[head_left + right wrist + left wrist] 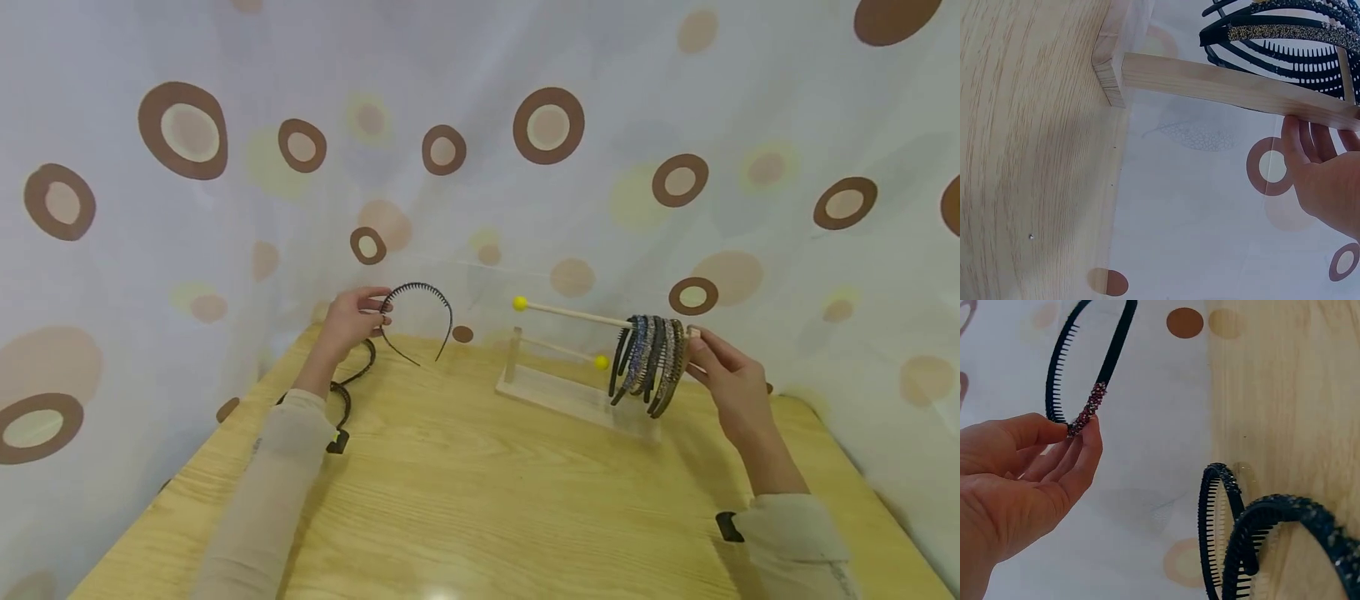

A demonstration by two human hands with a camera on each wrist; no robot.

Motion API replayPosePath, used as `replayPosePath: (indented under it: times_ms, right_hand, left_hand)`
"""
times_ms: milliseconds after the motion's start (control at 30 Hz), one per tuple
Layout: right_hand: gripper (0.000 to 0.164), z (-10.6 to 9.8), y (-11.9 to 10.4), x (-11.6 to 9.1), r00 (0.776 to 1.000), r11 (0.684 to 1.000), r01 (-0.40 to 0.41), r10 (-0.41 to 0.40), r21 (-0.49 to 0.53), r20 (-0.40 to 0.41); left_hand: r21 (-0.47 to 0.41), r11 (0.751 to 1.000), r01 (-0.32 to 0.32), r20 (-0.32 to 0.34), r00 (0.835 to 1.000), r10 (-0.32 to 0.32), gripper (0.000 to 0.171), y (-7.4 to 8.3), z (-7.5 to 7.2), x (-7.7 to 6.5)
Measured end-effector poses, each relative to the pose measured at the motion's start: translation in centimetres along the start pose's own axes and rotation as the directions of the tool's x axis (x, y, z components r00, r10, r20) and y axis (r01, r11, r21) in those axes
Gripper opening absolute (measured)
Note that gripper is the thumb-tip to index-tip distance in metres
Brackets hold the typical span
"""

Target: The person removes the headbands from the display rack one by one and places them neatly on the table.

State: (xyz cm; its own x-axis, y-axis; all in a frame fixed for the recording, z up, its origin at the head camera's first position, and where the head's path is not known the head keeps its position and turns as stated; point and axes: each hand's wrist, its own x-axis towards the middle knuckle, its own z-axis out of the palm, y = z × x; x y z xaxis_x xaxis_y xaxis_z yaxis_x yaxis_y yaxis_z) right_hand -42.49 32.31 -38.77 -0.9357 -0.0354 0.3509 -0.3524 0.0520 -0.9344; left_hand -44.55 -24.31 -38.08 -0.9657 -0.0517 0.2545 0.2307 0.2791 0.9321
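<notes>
Far left of the desk (465, 500): resting headbands (1285, 503), at least two, toothed and glittery, one overlapping the other in the left wrist view; sleeve covers part of them in the head view, so no full count. They sit near the left arm, presumably for easy reach.

Left hand (352, 325): fingers narrow, pinching one raised headband (417, 286) at its beaded stretch. Arch up, ends down, well apart from the desk. A pinch on the band's side leaves both ends free, likely the reason for it.

Centre right: wooden stand (555, 396), base on the desk. Lower rod (555, 348) bare along its visible length. Upper rod (577, 314) carries a bunched row of headbands (637, 358) at its right end, away from the yellow knob (520, 304); bunching probably keeps the rest of the rod clear.

Far right, right hand (735, 387): fingers close on the stand's right post (1222, 81), thumb partly out of frame at the wrist. Seemingly a steadying hold, beside the loaded end.
</notes>
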Motion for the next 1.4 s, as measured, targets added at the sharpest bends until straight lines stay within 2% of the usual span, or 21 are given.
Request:
replayPosePath:
  times_ms: [200, 433, 700, 867, 1033, 1233, 1400]
  right_hand:
    - [0.060, 0.0, 0.1, -0.1, 1.000, 1.000, 0.011, -0.011, -0.006, 0.007]
    - [0.059, 0.0, 0.1, 0.2, 0.999, 0.999, 0.038, -0.038, -0.017, 0.015]
    - [0.060, -0.1, 0.0, 0.4, 0.999, 0.999, 0.040, -0.040, -0.003, 0.016]
    - [0.061, 0.0, 0.1, 0.2, 0.999, 1.000, 0.026, -0.026, 0.003, 0.021]
    - [0.059, 0.0, 0.2, 0.3, 1.000, 1.000, 0.014, -0.015, 0.007, 0.016]
    - [0.059, 0.1, 0.3, 0.4, 1.000, 1.000, 0.017, -0.017, 0.021, 0.021]
    - [0.060, -0.1, 0.2, 0.3, 1.000, 1.000, 0.012, -0.012, 0.016, 0.008]
  left_hand:
    - [0.058, 0.996, 0.064, 0.140, 0.988, -0.072, 0.049, -1.6, 0.3, 0.3]
    - [0.098, 0.987, 0.131, 0.196, 0.969, -0.148, 0.050, -2.7, 0.2, 0.0]
    - [0.202, 0.960, 0.193, 0.158, 0.961, -0.227, 0.049, -3.5, 0.2, 0.2]
    - [0.270, 0.937, 0.221, 0.177, 0.945, -0.274, 0.047, -4.2, 0.3, 0.4]
    - [0.272, 0.936, 0.223, 0.203, 0.938, -0.282, 0.047, -5.1, 0.3, 0.8]
    - [0.290, 0.934, 0.207, 0.184, 0.946, -0.266, 0.045, -5.4, 0.4, 0.9]
    - [0.236, 0.952, 0.194, 0.163, 0.958, -0.236, 0.044, -5.0, 0.7, 1.1]
